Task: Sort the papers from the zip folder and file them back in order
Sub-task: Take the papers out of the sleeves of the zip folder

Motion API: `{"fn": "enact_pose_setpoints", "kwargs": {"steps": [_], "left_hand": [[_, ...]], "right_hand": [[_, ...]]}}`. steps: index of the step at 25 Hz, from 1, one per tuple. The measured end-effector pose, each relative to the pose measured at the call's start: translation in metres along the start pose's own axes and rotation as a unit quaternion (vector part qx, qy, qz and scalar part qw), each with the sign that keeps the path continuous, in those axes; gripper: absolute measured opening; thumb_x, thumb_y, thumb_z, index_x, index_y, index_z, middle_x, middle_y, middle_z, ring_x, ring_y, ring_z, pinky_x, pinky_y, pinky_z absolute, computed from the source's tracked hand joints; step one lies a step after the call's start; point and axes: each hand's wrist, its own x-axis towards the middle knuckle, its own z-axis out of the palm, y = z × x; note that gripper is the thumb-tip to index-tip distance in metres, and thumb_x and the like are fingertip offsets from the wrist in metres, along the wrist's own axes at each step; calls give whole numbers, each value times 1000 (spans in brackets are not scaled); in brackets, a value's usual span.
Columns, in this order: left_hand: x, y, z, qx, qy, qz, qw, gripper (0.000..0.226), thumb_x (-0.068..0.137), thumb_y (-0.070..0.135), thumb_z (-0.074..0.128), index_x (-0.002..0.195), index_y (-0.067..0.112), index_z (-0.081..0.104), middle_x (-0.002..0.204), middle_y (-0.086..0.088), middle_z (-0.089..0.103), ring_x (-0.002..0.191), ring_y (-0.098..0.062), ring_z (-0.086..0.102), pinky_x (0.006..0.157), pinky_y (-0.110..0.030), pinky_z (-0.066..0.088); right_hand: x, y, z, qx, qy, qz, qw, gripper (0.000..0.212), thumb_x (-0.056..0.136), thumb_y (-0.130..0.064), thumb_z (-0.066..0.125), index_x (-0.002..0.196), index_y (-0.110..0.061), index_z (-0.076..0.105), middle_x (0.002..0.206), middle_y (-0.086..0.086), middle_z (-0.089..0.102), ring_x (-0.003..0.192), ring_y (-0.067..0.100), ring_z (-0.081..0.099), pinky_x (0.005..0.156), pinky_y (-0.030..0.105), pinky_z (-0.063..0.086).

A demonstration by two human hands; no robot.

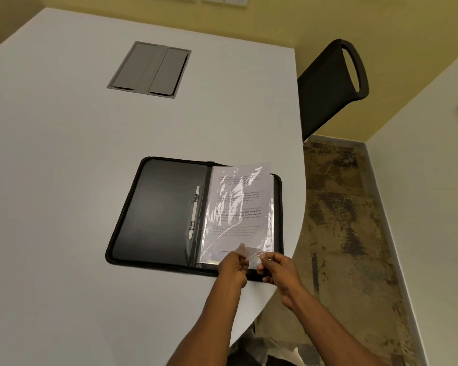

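Observation:
A black zip folder (156, 212) lies open on the white table (64, 154), near its curved right edge. Its left half is a plain black cover with a white clip strip (195, 211) beside the spine. On the right half lies a printed paper in a clear plastic sleeve (238, 207). My left hand (233, 268) pinches the sleeve's near edge, its thumb on top. Just to the right, my right hand (278, 268) pinches the same near edge. Other sheets under the top sleeve are mostly hidden.
A grey cable hatch (150, 70) is set into the table farther back. A black chair (331, 85) stands past the table's right edge, over patterned brown floor (349, 220). Yellow walls close the room behind.

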Motion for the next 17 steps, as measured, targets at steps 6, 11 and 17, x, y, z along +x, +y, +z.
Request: {"fn": "enact_pose_setpoints", "kwargs": {"steps": [6,11,17], "left_hand": [[-13,1,7,-57,4,25,998,27,81,-8,71,106,-1,63,103,-16,69,88,-25,69,78,-32,58],[-16,-21,-11,-75,-5,59,995,46,79,-7,75,121,6,60,110,-18,69,95,-31,71,81,-35,61],[-27,-53,-52,-21,-16,55,998,48,80,1,77,124,11,60,109,-14,72,98,-31,71,82,-36,60]], "right_hand": [[7,-1,-5,-48,32,-5,998,19,95,-30,67,102,-12,72,91,12,72,80,21,68,67,30,57],[32,-22,-5,-59,23,0,998,49,98,-41,62,141,-22,50,131,3,62,107,23,66,87,41,60],[55,-24,-2,-202,60,-48,976,48,94,-19,68,139,-21,51,122,7,68,99,23,68,84,40,61]]}}
